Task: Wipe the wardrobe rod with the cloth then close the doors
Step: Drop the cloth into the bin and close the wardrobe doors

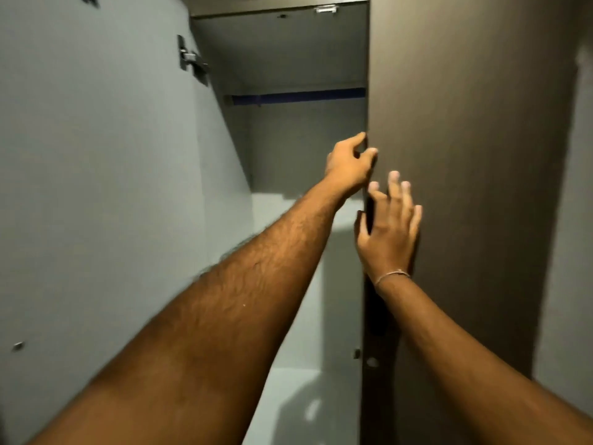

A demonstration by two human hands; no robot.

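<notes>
The brown right door [465,155] of the wardrobe stands in front of me, its inner edge running down the middle of the view. My left hand [349,162] is curled around that edge, fingers hooked behind it. Just below, my right hand [391,220] lies flat on the door's face with fingers spread and the thumb at the edge. The left door [96,155] is swung open and shows its grey inner side. Deep inside, a dark blue horizontal bar [298,96] spans the wardrobe under the upper shelf. No cloth is in view.
A metal hinge [189,57] sits high on the open left door. The grey wardrobe interior [288,316] shows between the doors, with a lit floor panel. A small round fitting [372,361] is low on the right door's edge. A pale wall [568,220] borders the right.
</notes>
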